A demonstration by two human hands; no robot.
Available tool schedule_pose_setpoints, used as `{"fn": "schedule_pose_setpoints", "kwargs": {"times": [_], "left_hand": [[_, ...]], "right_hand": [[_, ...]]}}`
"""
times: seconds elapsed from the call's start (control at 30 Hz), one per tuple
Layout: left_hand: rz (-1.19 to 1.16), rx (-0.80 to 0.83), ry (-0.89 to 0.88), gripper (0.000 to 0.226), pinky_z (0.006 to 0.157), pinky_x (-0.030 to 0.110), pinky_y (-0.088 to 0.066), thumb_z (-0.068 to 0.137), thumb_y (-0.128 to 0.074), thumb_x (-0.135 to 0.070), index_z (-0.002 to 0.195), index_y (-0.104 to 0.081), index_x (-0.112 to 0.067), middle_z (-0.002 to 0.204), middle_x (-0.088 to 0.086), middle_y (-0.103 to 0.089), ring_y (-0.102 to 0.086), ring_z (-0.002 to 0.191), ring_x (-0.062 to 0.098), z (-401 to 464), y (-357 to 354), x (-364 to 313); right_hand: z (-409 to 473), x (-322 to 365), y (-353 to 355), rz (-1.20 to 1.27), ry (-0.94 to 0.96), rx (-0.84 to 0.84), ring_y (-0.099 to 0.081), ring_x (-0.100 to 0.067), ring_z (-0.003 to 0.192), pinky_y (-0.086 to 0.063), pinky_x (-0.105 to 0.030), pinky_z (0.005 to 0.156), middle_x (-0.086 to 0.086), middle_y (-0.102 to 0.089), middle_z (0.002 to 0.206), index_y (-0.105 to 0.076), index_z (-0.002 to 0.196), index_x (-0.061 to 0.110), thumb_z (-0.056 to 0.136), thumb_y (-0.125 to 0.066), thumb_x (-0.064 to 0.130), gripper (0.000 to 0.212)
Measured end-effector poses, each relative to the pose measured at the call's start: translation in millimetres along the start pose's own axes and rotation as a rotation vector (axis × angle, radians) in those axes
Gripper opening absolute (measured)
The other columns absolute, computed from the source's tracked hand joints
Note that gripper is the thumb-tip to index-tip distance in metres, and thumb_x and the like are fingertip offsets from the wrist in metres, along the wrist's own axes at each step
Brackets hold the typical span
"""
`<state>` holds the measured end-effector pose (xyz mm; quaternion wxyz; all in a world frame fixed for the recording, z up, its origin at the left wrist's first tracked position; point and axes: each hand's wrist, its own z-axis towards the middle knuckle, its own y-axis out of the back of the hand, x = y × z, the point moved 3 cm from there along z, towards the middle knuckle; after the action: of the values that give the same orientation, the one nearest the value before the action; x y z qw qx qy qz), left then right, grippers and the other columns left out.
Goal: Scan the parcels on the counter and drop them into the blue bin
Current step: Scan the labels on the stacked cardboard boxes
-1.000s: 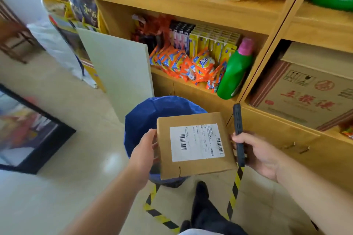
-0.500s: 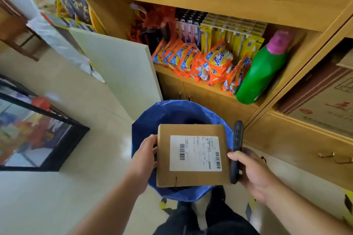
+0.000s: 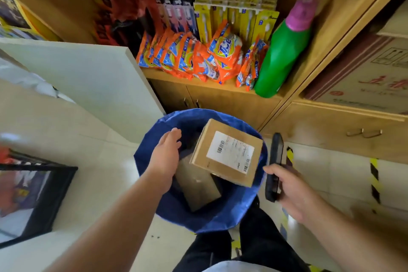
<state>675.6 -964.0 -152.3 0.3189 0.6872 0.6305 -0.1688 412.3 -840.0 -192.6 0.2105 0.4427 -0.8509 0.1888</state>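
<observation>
While the left hand (image 3: 166, 154) hovers with fingers straight and apart over the blue bin (image 3: 234, 216), holding nothing, the labelled parcel (image 3: 227, 152) sits tilted within the bin's mouth, label up, free of both hands and overlapping a second brown parcel (image 3: 197, 185) deeper in the bin. Just right of the bin, the right hand (image 3: 291, 192) grips a black scanner (image 3: 274, 165).

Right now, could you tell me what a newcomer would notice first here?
A labelled parcel tilts in the mouth of the blue bin, clear of the open left hand. The right hand grips a black scanner beside the bin. Behind, orange packets crowd the shelf.
</observation>
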Motion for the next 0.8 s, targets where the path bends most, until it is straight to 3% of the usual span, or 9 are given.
{"fn": "schedule_pose_setpoints", "kwargs": {"times": [0.07, 0.13, 0.2, 0.27, 0.4, 0.57, 0.7, 0.8], "left_hand": [[-0.024, 0.008, 0.021, 0.040, 0.121, 0.047, -0.037, 0.106, -0.052, -0.045, 0.141, -0.062, -0.030, 0.137, -0.008, -0.065, -0.058, 0.127, 0.013, 1, 4, 2], [-0.046, 0.027, 0.032, 0.033, 0.121, 0.047, -0.037, 0.105, -0.054, -0.044, 0.133, -0.067, -0.032, 0.131, -0.010, -0.067, -0.059, 0.126, 0.012, -2, 8, 4], [-0.068, 0.053, 0.040, 0.027, 0.120, 0.046, -0.038, 0.105, -0.054, -0.040, 0.128, -0.067, -0.032, 0.123, -0.014, -0.068, -0.060, 0.123, 0.011, -7, 10, 5], [-0.093, 0.083, 0.045, 0.033, 0.121, 0.046, -0.038, 0.109, -0.050, -0.035, 0.139, -0.062, -0.027, 0.120, -0.015, -0.066, -0.058, 0.127, 0.012, -11, 11, 5], [-0.120, 0.125, 0.021, 0.035, 0.119, 0.047, -0.039, 0.108, -0.051, -0.038, 0.139, -0.062, -0.026, 0.120, -0.013, -0.066, -0.059, 0.123, 0.010, -21, 16, -1], [-0.154, 0.194, -0.034, 0.036, 0.119, 0.047, -0.040, 0.109, -0.050, -0.037, 0.139, -0.062, -0.023, 0.119, -0.012, -0.065, -0.059, 0.124, 0.015, -37, 22, -8], [-0.158, 0.263, -0.105, 0.033, 0.105, 0.041, -0.048, 0.110, -0.049, -0.032, 0.138, -0.061, -0.021, 0.126, -0.008, -0.066, -0.061, 0.118, 0.012, -53, 20, -8], [-0.146, 0.320, -0.124, 0.032, 0.111, 0.045, -0.048, 0.110, -0.047, -0.035, 0.136, -0.062, -0.024, 0.128, -0.009, -0.068, -0.063, 0.120, 0.011, -63, 13, -3]], "right_hand": [[-4, -6, 3, -0.006, -0.021, -0.005, -0.067, -0.007, 0.051, -0.043, -0.031, 0.057, 0.003, -0.068, 0.060, -0.060, 0.098, 0.011, 0.098, -0.065, 0.009, 0.005], [-10, -12, 2, -0.011, -0.027, 0.001, -0.070, -0.017, 0.072, -0.044, -0.032, 0.061, -0.007, -0.070, 0.082, -0.063, 0.099, 0.011, 0.095, -0.068, 0.012, 0.006], [-17, -13, 0, 0.017, -0.021, -0.005, -0.062, -0.024, 0.084, -0.042, -0.036, 0.064, -0.011, -0.061, 0.092, -0.061, 0.099, 0.010, 0.085, -0.078, 0.015, 0.023], [-24, -13, -4, -0.006, -0.004, -0.026, -0.056, -0.025, 0.082, -0.041, -0.037, 0.065, -0.011, -0.054, 0.092, -0.058, 0.100, 0.010, 0.077, -0.082, 0.018, 0.034], [-32, -15, -10, -0.102, 0.047, -0.042, -0.050, -0.028, 0.083, -0.038, -0.038, 0.068, -0.014, -0.052, 0.093, -0.058, 0.102, 0.006, 0.094, -0.071, 0.015, 0.018], [-52, -19, -21, -0.108, 0.087, -0.104, -0.067, -0.030, 0.095, -0.047, -0.039, 0.075, -0.017, -0.067, 0.098, -0.062, 0.113, 0.006, 0.089, -0.078, 0.020, 0.032], [-76, -25, -29, -0.151, 0.115, -0.118, -0.068, -0.029, 0.093, -0.046, -0.038, 0.073, -0.015, -0.073, 0.099, -0.065, 0.114, 0.009, 0.088, -0.079, 0.018, 0.031], [-95, -31, -31, -0.174, 0.143, -0.138, -0.069, -0.029, 0.093, -0.047, -0.038, 0.074, -0.011, -0.076, 0.095, -0.068, 0.115, 0.010, 0.087, -0.080, 0.014, 0.030]]}}
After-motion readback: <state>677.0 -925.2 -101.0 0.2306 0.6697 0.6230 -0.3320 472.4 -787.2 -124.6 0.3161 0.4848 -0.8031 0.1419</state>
